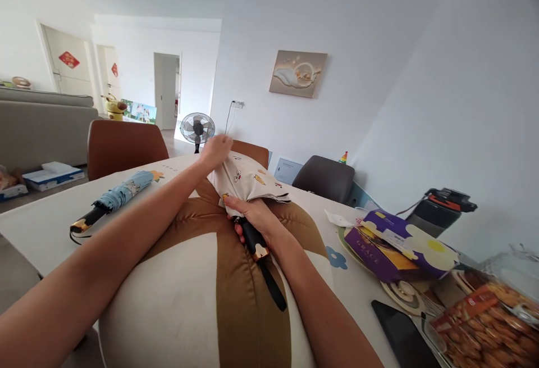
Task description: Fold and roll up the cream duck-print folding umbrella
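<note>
Cream fabric printed with small cartoon motifs forms the canopy [248,180] of the compact umbrella [238,188] that we hold over a plump brown-and-white cushion [252,323]. The umbrella slants across the middle of our view, its loose canopy pointing away and its black handle [251,239] toward us. Our right hand [252,217] is clamped around it where the gathered cloth meets the handle, thumb lying along the fabric. Our left hand [217,151] is curled tight on the cloth at the canopy's far left edge; its fingertips are hidden from us. Copper-coloured trim rings the handle's end, and a black wrist strap [273,286] trails from there across the cushion.

Beyond the cushion spreads a white table [46,219]. To the left of our left forearm, a light-blue folded umbrella [126,191] lies on it, black handle nearer us. To our right are a purple box [370,250] lettered GRACE, a flat black device [402,331] and a clear container [484,328] of brown snacks. A dark drinking bottle [438,210] stands behind the box. Past the table we see a brown chair [126,146], a dark grey chair [326,177], a black fan [197,128], a grey sofa [42,129] and a picture [298,74] on the white wall [370,25].
</note>
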A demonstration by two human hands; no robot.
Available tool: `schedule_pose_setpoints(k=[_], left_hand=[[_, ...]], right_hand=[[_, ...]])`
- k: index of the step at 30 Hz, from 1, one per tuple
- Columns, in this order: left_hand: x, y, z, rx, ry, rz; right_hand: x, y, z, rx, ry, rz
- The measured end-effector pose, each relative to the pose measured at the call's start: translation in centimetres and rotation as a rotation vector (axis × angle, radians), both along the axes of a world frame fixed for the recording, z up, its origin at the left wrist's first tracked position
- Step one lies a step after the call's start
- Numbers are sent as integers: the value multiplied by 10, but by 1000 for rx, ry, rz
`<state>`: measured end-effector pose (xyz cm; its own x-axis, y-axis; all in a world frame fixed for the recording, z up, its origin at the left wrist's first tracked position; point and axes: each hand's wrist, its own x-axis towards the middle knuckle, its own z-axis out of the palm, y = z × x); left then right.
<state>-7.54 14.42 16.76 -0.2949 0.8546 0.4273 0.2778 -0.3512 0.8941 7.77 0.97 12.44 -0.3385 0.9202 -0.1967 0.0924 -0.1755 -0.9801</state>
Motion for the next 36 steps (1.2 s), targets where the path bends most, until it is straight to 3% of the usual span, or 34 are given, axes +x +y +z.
schedule_pose_setpoints(k=[2,5,8,10,17,21,26,33,36], left_hand=[[17,0,2,-56,198,-19],[30,8,9,-136,304,-34],[27,15,19,-262,438,-206],[23,15,25,-251,449,-349],[12,-1,34,75,-78,-411],[-1,-6,36,162,-187,-548],[-9,-15,33,179,-150,-543],[-18,-30,28,189,-308,-492],[-26,-39,27,120,-429,-456]], right_hand=[[1,1,-1,-1,34,13],[3,3,-2,-3,78,18],[5,2,-1,-35,75,11],[6,1,1,-54,64,12],[8,1,-1,-75,154,-28],[10,1,-2,-75,229,-95],[10,0,-2,-72,207,-112],[10,5,-6,-34,261,-91],[10,5,-6,-46,261,-99]])
